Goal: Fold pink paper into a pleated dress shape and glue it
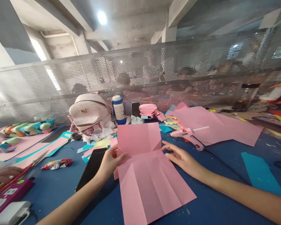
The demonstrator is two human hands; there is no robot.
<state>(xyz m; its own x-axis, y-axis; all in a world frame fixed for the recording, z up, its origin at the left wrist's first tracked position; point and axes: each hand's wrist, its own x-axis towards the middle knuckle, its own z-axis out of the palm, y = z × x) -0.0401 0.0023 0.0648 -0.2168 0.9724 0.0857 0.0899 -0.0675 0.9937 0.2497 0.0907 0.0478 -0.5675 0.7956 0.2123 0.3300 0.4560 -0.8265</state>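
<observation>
A sheet of pink paper (152,184) with several lengthwise creases lies in front of me, its far part folded upward along a crosswise crease. My left hand (110,162) grips its left edge at that fold, thumb on top and fingers behind. At the opposite edge is my right hand (182,159), fingers stretched out and apart, the tips at the paper's side; whether they touch it is hard to tell. Under my left forearm rests a black phone-like slab (91,168). Beyond my right hand lies a pink glue gun (187,136) with a dark cord.
Large pink sheets (213,125) and a blue paper piece (259,172) lie to the right. A backpack (91,109), a bottle (119,109) and a pink paper shape (150,110) stand behind. Another person's hand (4,175) with scissors (25,170) is at left, near a purple box (12,195).
</observation>
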